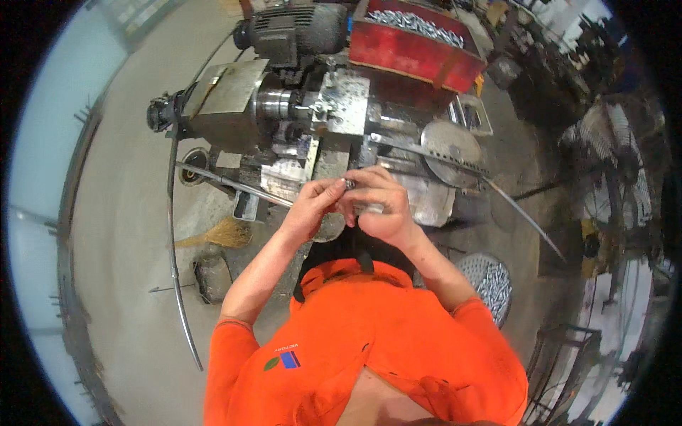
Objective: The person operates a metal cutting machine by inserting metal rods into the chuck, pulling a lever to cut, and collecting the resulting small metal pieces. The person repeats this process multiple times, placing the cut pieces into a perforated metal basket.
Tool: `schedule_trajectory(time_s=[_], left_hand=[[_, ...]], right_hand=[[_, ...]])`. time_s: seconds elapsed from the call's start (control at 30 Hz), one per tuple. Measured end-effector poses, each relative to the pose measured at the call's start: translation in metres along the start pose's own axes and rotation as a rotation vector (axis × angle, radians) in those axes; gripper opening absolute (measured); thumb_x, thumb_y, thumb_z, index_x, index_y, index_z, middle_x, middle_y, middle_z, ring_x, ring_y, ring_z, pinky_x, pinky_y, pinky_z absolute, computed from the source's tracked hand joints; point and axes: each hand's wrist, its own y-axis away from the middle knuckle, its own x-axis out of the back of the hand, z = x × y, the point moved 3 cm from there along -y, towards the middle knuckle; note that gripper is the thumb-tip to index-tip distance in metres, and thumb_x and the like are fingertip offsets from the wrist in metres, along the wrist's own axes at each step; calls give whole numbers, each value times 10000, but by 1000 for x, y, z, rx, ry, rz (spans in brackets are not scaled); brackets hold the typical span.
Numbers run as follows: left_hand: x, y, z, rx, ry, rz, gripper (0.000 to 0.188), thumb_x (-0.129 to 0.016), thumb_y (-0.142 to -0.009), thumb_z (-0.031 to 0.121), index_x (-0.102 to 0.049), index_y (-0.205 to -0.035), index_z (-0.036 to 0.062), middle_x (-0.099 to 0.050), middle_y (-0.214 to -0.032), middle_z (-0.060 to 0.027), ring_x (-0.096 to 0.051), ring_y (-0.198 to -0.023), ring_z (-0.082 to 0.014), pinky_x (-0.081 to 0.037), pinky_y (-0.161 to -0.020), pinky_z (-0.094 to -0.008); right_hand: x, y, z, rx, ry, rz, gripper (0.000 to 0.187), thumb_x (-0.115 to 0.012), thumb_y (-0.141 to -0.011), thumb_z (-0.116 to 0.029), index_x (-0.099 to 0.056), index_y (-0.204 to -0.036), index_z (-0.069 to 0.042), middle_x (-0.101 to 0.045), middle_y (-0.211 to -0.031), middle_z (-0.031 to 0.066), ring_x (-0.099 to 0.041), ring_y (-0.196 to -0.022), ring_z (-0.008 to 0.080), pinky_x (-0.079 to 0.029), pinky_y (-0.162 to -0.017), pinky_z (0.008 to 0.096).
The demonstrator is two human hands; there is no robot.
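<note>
Close together in front of my body, both hands meet over a small dark metal piece [349, 184], too small to tell its exact kind. The thumb and fingers of my left hand [312, 206] pinch it from one side. My right hand [382, 204] has its fingers curled against the same piece, and its palm is partly hidden. Just beyond my hands stands a small lathe-like machine, with a round metal chuck [275, 105] and a flat-topped metal block [345, 105] beside it.
A red bin [412, 53] of shiny metal parts stands behind the machine, next to a finned motor [298, 32]. Long metal bars stick out left [234, 183] and right [522, 213]. A perforated basket [465, 264] of parts is low right; a straw broom [224, 233] lies left.
</note>
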Motion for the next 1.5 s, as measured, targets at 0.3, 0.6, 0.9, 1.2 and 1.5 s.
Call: schedule_trajectory(time_s=[0.3, 0.6, 0.9, 1.2, 1.5], left_hand=[[36, 5, 29, -28, -687, 164, 288, -621, -860, 257, -643, -758, -11, -577, -585, -15, -526, -536, -65, -401, -478, -239], [172, 102, 103, -260, -707, 792, 225, -556, -878, 150, -607, -982, -43, -592, -671, -34, -549, -516, -105, -441, -490, -238], [250, 279, 40, 334, -1179, 1055, 358, -616, -795, 130, -550, -1123, 0, -626, -689, -135, -617, -604, -216, -477, -588, -323], [276, 272, 8, 605, -1574, 1141, 244, -574, -757, 183, -566, -936, 17, -624, -776, -203, -608, -763, -385, -478, -677, -470], [455, 325, 70, 403, -2222, 1101, 38, -556, -718, 85, -546, -753, 76, -593, -678, -118, -608, -634, -295, -474, -551, -409]], right_hand=[[-28, -25, 1, 157, 173, -295, 296, -615, -543, -167, -629, -805, -30, -594, -881, 128, -541, -750, 301, -472, -673, 376], [-79, -158, 93, -23, 734, -582, 237, -610, -558, -212, -686, -688, -29, -643, -790, 141, -533, -945, 301, -429, -839, 392], [-117, -173, 164, -251, 650, -595, 254, -597, -554, -161, -722, -768, -109, -654, -817, 171, -607, -860, 319, -498, -777, 375], [-113, -182, 144, -82, 479, -665, 222, -587, -528, -175, -691, -685, -58, -635, -736, 182, -623, -749, 334, -500, -744, 377], [-107, -181, 142, -87, 540, -619, 214, -591, -562, -174, -696, -704, -52, -644, -790, 171, -595, -773, 317, -485, -738, 365]])
